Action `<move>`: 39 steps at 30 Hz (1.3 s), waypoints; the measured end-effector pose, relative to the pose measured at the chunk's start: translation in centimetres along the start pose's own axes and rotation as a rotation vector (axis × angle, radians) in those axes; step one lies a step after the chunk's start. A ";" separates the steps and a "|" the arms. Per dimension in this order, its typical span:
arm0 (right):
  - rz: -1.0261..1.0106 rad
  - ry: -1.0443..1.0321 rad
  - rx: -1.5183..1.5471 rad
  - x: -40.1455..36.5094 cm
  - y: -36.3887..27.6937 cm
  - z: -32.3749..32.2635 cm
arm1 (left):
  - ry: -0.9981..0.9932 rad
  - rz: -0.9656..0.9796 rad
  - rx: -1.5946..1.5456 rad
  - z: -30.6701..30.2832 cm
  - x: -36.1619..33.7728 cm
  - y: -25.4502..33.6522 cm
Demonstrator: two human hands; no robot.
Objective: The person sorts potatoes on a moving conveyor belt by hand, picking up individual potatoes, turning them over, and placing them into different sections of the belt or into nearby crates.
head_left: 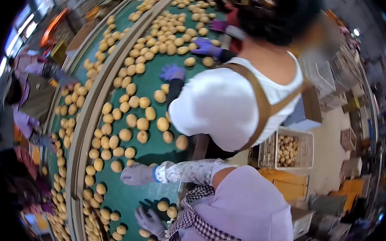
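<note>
My right hand (138,174), in a grey glove with a blue band at the wrist, is low over the green belt (149,155). Its fingers are held together and bent downward; whatever may be under them is hidden. One potato (116,166) lies just beyond its fingertips, and others show along its upper edge. Nearer the bottom, my left hand (150,221), also in a grey glove, is open above the belt with its fingers spread. A pair of potatoes (163,205) lies beside it, and more are partly covered by its wrist.
A co-worker in a white top (225,105) leans over the belt beside me, purple gloves among potatoes. A long divider rail (84,127) splits the belt, with other workers across it. Behind us stands a white crate (308,149) holding potatoes, among boxes.
</note>
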State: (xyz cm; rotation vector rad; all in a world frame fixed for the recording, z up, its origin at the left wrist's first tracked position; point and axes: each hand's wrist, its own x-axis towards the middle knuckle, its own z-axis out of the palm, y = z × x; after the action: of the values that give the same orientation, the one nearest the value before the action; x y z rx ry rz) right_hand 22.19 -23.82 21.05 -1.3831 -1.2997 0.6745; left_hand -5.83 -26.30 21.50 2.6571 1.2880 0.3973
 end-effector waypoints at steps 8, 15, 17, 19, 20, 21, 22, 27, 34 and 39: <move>-0.055 0.684 -0.828 -24.9 3.0 -6.2 | -0.310 0.587 0.201 7.2 0.2 10.8; -0.039 0.665 -0.812 -26.7 3.1 -5.7 | -0.286 0.635 0.508 9.7 0.2 11.6; -0.031 0.619 -0.775 -26.7 3.7 -5.3 | -0.198 0.579 0.605 9.9 0.4 10.4; -0.077 0.706 -0.922 -26.6 3.6 -5.1 | -0.087 0.526 0.679 8.8 0.2 9.3; -0.086 0.704 -0.948 -26.7 3.6 -5.1 | -0.063 0.511 0.679 8.6 0.0 9.1; -0.082 0.706 -0.953 -26.8 3.5 -5.1 | -0.050 0.500 0.675 8.3 -0.2 8.8; -0.077 0.680 -0.960 -26.9 3.7 -4.9 | -0.043 0.484 0.673 8.1 -0.5 8.6; -0.101 0.663 -0.956 -26.5 4.7 -4.4 | -0.001 0.486 0.602 7.9 -0.8 8.0; -0.095 0.685 -0.983 -26.6 4.8 -4.2 | 0.032 0.520 0.487 7.6 0.0 7.8; -0.087 0.692 -0.996 -27.0 5.4 -4.3 | 0.040 0.571 0.369 7.7 1.2 7.1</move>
State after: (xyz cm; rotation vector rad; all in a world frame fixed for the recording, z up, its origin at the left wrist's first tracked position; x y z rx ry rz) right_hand 21.26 -49.55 10.27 -2.0566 -1.1108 -0.6027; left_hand 2.57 -29.97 16.21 3.3306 0.6277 0.2996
